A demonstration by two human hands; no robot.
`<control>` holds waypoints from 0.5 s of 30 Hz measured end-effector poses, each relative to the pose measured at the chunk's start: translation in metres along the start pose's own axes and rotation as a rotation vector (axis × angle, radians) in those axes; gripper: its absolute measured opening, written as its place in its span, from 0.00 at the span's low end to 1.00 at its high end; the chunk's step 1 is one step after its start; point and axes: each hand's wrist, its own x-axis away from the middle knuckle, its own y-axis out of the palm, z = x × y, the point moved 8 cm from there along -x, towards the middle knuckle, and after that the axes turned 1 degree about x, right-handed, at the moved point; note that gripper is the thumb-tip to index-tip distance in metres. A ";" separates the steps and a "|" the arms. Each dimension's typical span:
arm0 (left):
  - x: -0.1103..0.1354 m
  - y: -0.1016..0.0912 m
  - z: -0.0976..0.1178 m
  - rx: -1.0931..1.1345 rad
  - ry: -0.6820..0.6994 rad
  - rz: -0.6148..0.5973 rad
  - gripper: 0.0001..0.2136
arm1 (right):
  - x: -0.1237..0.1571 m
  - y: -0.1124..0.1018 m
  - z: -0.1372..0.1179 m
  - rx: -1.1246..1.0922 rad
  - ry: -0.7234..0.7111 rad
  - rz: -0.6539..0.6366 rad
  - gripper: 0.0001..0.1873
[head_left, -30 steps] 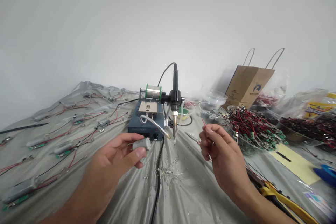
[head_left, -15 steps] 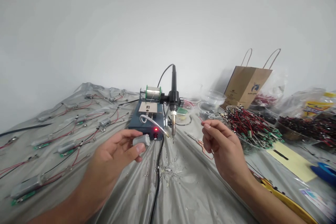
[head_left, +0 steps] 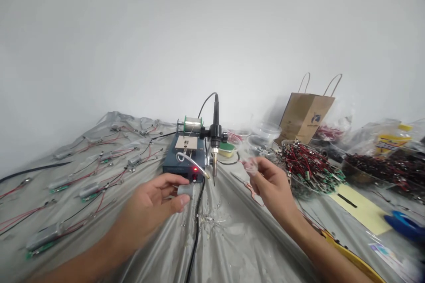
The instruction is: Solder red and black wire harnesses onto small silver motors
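A small grey cylindrical motor is held between the thumb and fingers of my left hand, just in front of the soldering station. My right hand is pinched on a thin red wire, whose end is smeared by motion. Between the two hands the soldering iron stands in its holder with the tip pointing down, touched by neither hand. A bent solder feed tube ends close to that tip. The station's red light is lit.
Motors with wires and green boards lie in rows at left. At right are scissors, a tub of red and black wires, a paper bag, yellow paper and blue tape. A black cable crosses the grey sheet.
My right hand has moved slightly left and the red wire in it is now blurred. My left hand with the motor has shifted a little right and down. The view has tilted slightly.
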 end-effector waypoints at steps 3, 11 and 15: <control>0.001 -0.003 -0.009 -0.020 -0.004 0.016 0.14 | 0.007 0.005 0.005 0.015 -0.008 -0.004 0.13; 0.003 -0.002 -0.033 0.021 -0.037 0.063 0.16 | 0.011 0.008 0.024 -0.036 0.094 -0.033 0.18; 0.002 -0.003 -0.032 0.017 -0.040 0.077 0.15 | 0.013 0.009 0.021 -0.076 0.114 -0.006 0.19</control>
